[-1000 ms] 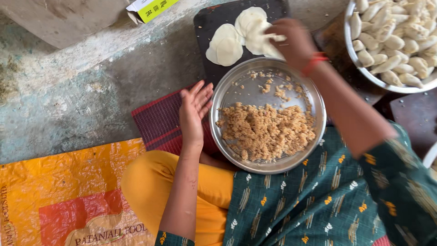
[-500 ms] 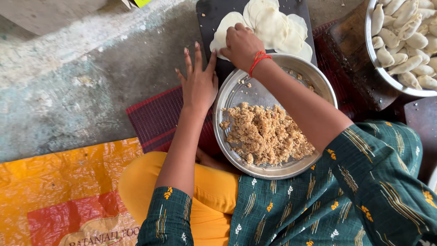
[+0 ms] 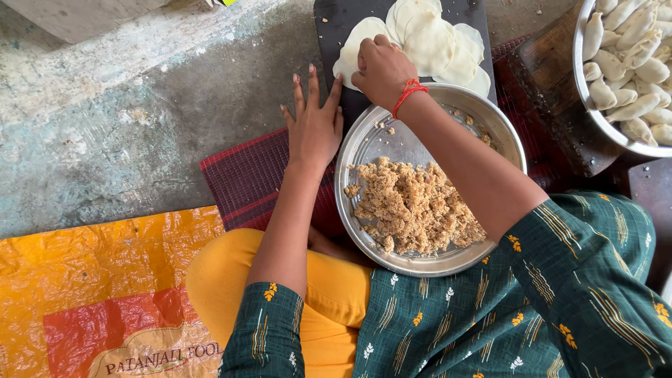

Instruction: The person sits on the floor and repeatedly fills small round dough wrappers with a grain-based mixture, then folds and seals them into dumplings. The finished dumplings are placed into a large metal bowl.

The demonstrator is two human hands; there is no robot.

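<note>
1. Lying at the near-left corner of the dark board (image 3: 476, 14), the dough round (image 3: 353, 43) is covered by the right hand (image 3: 381, 70), fingers curled onto it.
2. Just left of it, beside the steel plate (image 3: 392, 143), the left hand (image 3: 315, 126) is held flat, spread, empty.

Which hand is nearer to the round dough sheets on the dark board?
Right. The right hand rests on a dough sheet at the dark board. The left hand lies open below it, beside the steel plate.

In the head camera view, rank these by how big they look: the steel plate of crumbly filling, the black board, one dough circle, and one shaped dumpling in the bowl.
1. steel plate, the largest.
2. black board, partly cut off by the frame, so its rank is unsure.
3. dough circle.
4. shaped dumpling, the smallest.
</note>
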